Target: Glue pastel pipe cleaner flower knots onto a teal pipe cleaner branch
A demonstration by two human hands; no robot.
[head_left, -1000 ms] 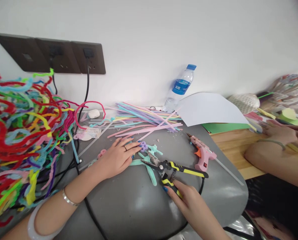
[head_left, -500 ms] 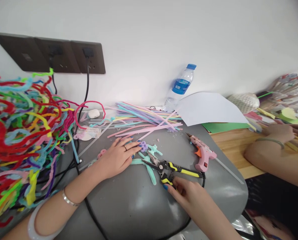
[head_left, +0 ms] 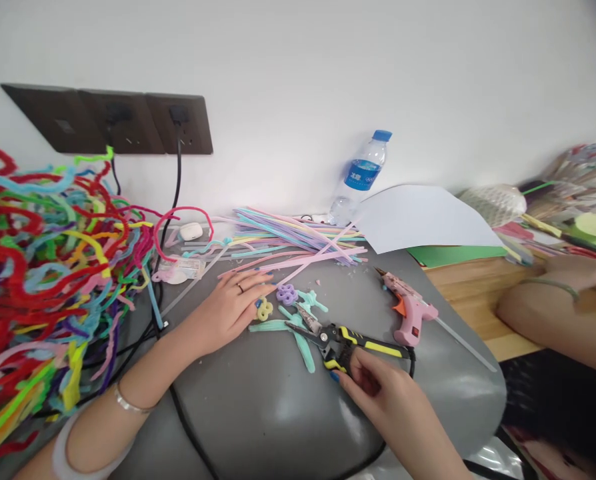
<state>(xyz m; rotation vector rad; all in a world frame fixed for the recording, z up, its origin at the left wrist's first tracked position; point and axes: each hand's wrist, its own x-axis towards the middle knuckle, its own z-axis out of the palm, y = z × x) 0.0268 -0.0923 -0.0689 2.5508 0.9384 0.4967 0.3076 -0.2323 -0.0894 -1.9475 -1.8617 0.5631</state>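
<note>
My left hand (head_left: 228,307) lies on the grey surface (head_left: 278,413), fingers stretched out, fingertips touching a small yellow pipe-cleaner flower (head_left: 264,309). A purple pipe-cleaner flower (head_left: 287,294) and teal pipe-cleaner pieces (head_left: 298,333) lie just to its right. My right hand (head_left: 378,390) is closed around the handles of black-and-yellow pliers (head_left: 343,339), whose jaws point left toward the teal pieces.
A tangled heap of coloured pipe cleaners (head_left: 38,267) fills the left. Straight pastel pipe cleaners (head_left: 298,240), a water bottle (head_left: 361,177) and white paper (head_left: 423,220) lie at the back. A pink glue gun (head_left: 411,310) rests right of the pliers. Another person's arm (head_left: 553,307) is at the right.
My right hand slid up and closed on the plier handles, squeezing them together. My left hand drew back slightly, uncovering the yellow flower under its fingertips.
</note>
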